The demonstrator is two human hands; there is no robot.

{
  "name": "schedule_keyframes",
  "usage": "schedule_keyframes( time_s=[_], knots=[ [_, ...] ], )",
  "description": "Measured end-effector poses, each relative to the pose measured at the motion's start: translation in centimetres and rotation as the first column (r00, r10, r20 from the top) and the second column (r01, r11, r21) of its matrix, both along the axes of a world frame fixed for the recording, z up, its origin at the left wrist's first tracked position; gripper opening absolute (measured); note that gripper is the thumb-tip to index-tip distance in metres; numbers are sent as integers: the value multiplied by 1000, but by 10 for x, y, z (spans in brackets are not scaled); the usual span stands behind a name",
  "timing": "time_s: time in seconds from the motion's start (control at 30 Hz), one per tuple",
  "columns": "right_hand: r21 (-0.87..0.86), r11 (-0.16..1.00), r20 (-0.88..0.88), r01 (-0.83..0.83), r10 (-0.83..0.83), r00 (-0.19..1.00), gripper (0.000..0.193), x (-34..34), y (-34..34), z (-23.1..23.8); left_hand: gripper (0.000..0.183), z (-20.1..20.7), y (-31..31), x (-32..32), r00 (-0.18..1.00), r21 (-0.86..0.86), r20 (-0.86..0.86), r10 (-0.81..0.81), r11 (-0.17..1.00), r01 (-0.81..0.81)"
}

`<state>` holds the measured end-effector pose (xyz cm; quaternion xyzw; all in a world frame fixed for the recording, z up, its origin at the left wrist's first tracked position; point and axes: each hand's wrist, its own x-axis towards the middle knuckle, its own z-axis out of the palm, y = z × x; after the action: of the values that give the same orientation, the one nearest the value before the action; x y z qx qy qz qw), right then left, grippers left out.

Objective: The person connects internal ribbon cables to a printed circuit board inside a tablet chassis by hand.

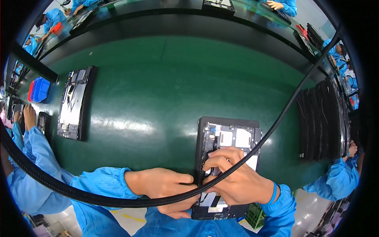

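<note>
An opened tablet (241, 139) with bare boards, silver plates and ribbon strips lies in front of me in a black tray-like holder (228, 119). My left hand (167, 189) is closed against the tablet's lower left edge, its fingertips partly hidden by the black cable. Over the middle of the tablet, my right hand (237, 177) has its fingers bent and pinched together near the left side of the inner parts. What sits between those fingertips is too small to make out. A blue band (274, 193) circles my right wrist.
A second opened tablet (73, 103) lies at the left on the green table (158, 94). Blue bins (40, 90) stand beyond it. Black trays (321, 120) are stacked at the right. A thick black cable (282, 114) crosses the view. Workers in blue sit around; a conveyor (173, 23) runs behind.
</note>
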<state>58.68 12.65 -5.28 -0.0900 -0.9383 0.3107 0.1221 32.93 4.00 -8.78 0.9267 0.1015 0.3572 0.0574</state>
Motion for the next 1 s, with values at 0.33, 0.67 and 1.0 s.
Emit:
schedule_keyframes(
  time_s=[0.33, 0.67, 1.0],
  knots=[
    [415, 906, -97, 82, -45, 994, 11, -1, -10, -2, 43, 5, 3, -2, 996, 105, -84, -30, 994, 39],
    [552, 825, -113, 125, -75, 991, 12, -5, -5, -4, 38, 7, 8, -3, 993, 94, -113, -40, 994, 51],
    [527, 816, -264, 237, -108, 959, 22, -6, -5, -12, 35, 9, 20, -3, 993, 144, -117, -34, 988, 51]
  ],
)
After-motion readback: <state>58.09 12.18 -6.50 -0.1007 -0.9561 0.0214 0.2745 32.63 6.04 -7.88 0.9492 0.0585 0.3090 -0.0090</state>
